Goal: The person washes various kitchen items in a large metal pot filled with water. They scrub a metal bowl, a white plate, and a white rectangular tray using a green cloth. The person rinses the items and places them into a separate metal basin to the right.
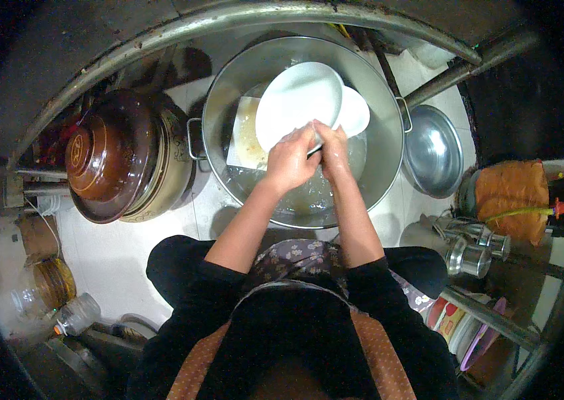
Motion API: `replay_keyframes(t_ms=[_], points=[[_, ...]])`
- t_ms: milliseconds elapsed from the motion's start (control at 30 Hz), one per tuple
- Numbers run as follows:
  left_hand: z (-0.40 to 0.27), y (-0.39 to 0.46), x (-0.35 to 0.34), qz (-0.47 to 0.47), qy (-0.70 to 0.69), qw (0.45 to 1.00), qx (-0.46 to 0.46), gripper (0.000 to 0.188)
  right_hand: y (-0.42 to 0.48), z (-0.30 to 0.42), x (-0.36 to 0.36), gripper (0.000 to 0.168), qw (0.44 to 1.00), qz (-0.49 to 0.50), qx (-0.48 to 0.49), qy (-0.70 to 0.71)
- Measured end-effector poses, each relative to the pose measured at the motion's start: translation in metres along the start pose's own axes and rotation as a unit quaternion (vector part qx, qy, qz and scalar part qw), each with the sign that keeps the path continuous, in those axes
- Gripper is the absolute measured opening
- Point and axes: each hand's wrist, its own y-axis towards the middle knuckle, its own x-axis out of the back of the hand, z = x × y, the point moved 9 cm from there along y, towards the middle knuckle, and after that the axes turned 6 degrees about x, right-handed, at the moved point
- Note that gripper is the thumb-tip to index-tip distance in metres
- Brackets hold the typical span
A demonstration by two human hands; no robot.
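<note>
My left hand [289, 159] and my right hand [333, 150] meet at the near rim of a white oval plate [297, 102], both closed on it. The plate is tilted over a large two-handled steel pot [379, 165] that holds water. Behind it to the right, a smaller white dish [357, 112] shows in part. To the left in the pot lies a white square-cornered plate [243, 150] with yellowish liquid or residue on it. The fingertips under the plate's edge are partly hidden.
A brown lidded ceramic crock [111, 160] stands left of the pot. On the right are a steel basin [434, 152] and steel pots [474, 257]. A metal rail [262, 16] curves across the far side. Clear plastic jugs [79, 314] lie at lower left.
</note>
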Motion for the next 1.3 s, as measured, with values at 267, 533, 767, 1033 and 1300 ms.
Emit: replay_keyframes(t_ms=[267, 533, 767, 1033, 1300], points=[[0.114, 0.006, 0.008, -0.086, -0.678, 0.702, 0.198, 0.054, 0.018, 0.008, 0.067, 0.037, 0.996, -0.061, 0.057, 0.030], [0.137, 0.001, 0.002, -0.169, -0.742, 0.597, 0.253, 0.042, 0.013, 0.033, 0.064, 0.066, 0.958, -0.096, 0.029, -0.269], [0.140, 0.003, -0.020, -0.128, -0.707, 0.646, 0.256, 0.039, -0.041, 0.003, -0.100, 0.060, 0.953, 0.237, 0.092, -0.164], [0.132, -0.004, -0.043, -0.063, -0.775, 0.563, 0.281, 0.041, 0.012, 0.019, -0.129, 0.043, 0.749, 0.146, 0.416, -0.495], [0.137, -0.004, 0.000, -0.127, -0.640, 0.695, 0.302, 0.030, 0.096, -0.004, 0.042, 0.041, 0.805, -0.022, 0.071, -0.588]])
